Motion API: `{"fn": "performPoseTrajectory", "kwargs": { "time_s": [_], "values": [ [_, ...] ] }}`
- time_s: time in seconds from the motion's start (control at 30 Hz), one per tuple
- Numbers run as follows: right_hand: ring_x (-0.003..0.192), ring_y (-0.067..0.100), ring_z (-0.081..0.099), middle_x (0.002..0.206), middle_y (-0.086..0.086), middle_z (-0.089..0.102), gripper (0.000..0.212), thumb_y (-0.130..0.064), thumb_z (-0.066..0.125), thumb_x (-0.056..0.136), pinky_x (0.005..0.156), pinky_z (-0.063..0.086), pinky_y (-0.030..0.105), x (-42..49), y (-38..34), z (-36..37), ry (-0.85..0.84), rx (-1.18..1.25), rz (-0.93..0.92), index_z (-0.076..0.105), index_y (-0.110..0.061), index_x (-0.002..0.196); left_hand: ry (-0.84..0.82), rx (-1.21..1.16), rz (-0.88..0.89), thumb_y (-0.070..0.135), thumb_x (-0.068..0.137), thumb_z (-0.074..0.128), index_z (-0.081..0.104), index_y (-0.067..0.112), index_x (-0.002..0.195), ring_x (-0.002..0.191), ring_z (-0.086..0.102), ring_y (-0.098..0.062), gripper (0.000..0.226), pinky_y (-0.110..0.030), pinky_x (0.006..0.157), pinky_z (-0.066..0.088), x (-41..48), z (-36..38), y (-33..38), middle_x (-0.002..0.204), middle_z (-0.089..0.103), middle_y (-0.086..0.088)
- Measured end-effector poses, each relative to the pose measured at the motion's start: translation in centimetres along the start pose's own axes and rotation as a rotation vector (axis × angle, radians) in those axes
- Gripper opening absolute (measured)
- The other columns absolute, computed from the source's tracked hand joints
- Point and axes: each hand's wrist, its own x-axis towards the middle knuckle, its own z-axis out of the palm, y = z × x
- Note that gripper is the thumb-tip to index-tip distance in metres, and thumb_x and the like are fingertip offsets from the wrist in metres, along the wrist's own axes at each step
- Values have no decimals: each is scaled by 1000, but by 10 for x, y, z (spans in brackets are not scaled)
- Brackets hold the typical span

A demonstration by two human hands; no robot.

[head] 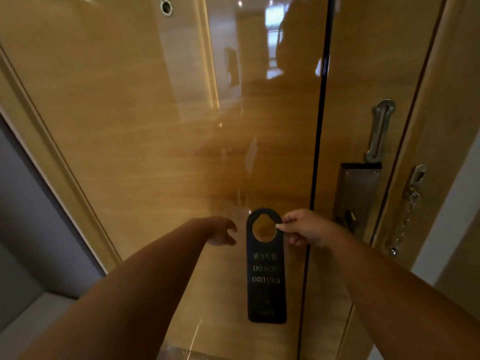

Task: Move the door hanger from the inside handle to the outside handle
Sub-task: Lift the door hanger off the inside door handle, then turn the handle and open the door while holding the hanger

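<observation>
A black door hanger (266,279) with gold "DO NOT DISTURB" lettering hangs upright in front of the glossy wooden door (155,126). My right hand (304,227) pinches the right rim of its round hole between thumb and forefinger. My left hand (220,231) hovers just left of the hanger with fingers loosely curled, holding nothing and not touching it. The hanger is on no handle. A metal lock plate (357,198) sits on the door at right; the lever itself is mostly hidden behind my right hand.
A swing-bar guard (379,131) is mounted above the lock plate, and a security chain (405,216) hangs on the frame at right. A peephole (166,6) is at the top. The left door frame (52,157) borders a grey wall.
</observation>
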Motion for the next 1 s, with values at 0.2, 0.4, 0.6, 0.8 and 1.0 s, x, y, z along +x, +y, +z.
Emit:
{"fn": "performPoseTrajectory", "kwargs": {
  "time_s": [0.2, 0.4, 0.6, 0.8, 1.0],
  "values": [
    [47, 5, 48, 71, 2, 59, 12, -14, 57, 92, 43, 41, 17, -22, 37, -42, -25, 281, 114, 66, -10, 98, 44, -62, 163, 33, 94, 51, 52, 15, 126, 116, 50, -27, 37, -41, 97, 42, 30, -5, 52, 133, 52, -10],
    [53, 9, 50, 67, 2, 60, 12, -15, 59, 91, 48, 45, 20, -90, 90, -104, 61, 370, 238, 66, -11, 82, 109, -40, 352, 30, 98, 39, 58, 3, 99, 87, 56, -28, 33, -37, 70, 43, 84, 9, 179, 105, 63, -17],
    [52, 11, 52, 69, 1, 61, 7, -13, 59, 91, 54, 47, 22, -150, 129, -146, 183, 385, 310, 65, -10, 90, 121, -367, 318, 49, 97, 32, 62, 12, 92, 85, 59, -29, 48, -33, 71, 42, 128, 64, 232, 91, 63, -13],
    [53, 10, 53, 68, -2, 63, 13, -16, 56, 92, 54, 47, 23, -163, 162, -156, 200, 407, 368, 67, -10, 94, 123, -1125, 238, 74, 77, 42, 63, 23, 65, 59, 58, -13, 56, -32, 60, 44, 143, 110, 228, 61, 59, 0],
    [50, 11, 52, 72, 1, 64, 19, -14, 56, 89, 50, 48, 23, -143, 156, -150, 212, 584, 291, 72, -13, 79, 137, -1138, 291, 69, 84, 37, 65, 21, 59, 56, 54, -16, 61, -35, 63, 40, 135, 112, 229, 57, 56, 0]
  ]
}}
